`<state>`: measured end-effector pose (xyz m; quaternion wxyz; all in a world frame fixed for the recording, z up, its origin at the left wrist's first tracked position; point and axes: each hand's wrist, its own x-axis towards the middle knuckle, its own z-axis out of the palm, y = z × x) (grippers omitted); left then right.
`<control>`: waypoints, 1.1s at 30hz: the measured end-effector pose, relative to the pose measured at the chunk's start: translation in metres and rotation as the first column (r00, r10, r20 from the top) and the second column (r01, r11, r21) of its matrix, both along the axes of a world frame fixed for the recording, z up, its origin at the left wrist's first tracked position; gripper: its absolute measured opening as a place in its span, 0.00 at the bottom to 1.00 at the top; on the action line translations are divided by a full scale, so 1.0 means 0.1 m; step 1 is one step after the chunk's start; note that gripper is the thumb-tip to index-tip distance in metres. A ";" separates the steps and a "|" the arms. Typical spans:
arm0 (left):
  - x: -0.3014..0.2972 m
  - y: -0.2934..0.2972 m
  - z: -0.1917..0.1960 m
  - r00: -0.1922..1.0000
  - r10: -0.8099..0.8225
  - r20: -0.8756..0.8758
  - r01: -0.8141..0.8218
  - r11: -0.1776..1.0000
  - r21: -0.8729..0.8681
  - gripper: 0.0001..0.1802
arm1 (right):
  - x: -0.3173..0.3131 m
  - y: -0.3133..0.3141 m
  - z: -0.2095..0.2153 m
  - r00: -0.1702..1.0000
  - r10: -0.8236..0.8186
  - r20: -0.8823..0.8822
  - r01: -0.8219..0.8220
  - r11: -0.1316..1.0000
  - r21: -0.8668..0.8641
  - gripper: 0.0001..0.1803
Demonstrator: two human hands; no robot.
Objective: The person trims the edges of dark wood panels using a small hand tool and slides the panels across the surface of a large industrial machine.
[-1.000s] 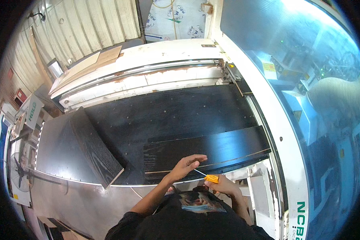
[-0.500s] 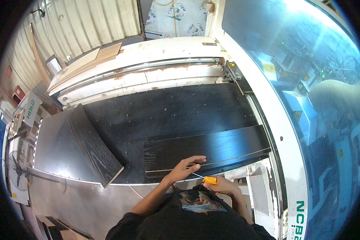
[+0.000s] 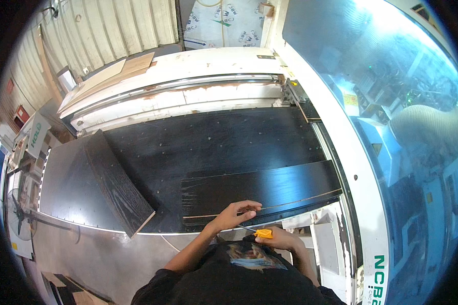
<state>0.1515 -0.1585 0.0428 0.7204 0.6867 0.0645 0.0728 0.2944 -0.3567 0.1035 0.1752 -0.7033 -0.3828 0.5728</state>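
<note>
Over the near long edge of a black wood-grain board (image 3: 229,188) is my left hand (image 3: 234,215), its fingers loosely bent and the thumb apart from them. No object shows in it. My right hand (image 3: 282,239), close to my body, is closed round the yellow handle of a screwdriver (image 3: 263,233). The screwdriver's thin metal shaft points left toward my left wrist. The board lies flat at the near right of a black machine bed (image 3: 188,137), a pale strip running along its near side. A second black wood-grain board (image 3: 119,188) lies slanted on the left.
A white machine gantry (image 3: 336,117) with a blue see-through cover (image 3: 417,203) rises at the right. Behind the bed, light wooden sheets (image 3: 132,65) rest on a white ledge. A fan (image 3: 21,216) stands at the far left. Dark board pieces (image 3: 61,290) are at the lower left.
My right hand and the screwdriver have shifted slightly down and left, the shaft drawing back from my left fingers. My left hand stays almost in place, its fingers bent a little more.
</note>
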 end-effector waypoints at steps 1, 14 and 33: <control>-0.01 0.01 0.03 1.000 0.000 -0.001 0.000 1.000 -0.009 0.31 | -0.01 0.02 0.06 1.000 0.011 0.018 -0.011 1.000 0.003 0.32; -0.05 0.13 0.15 0.995 0.099 0.026 -0.100 0.995 0.026 0.27 | -0.23 0.09 -0.18 0.978 -0.192 0.085 0.178 0.973 0.144 0.27; -0.65 0.51 0.18 0.995 0.080 0.066 -0.085 0.994 0.069 0.25 | -0.59 0.52 -0.36 0.982 -0.006 0.190 -0.019 0.991 0.131 0.34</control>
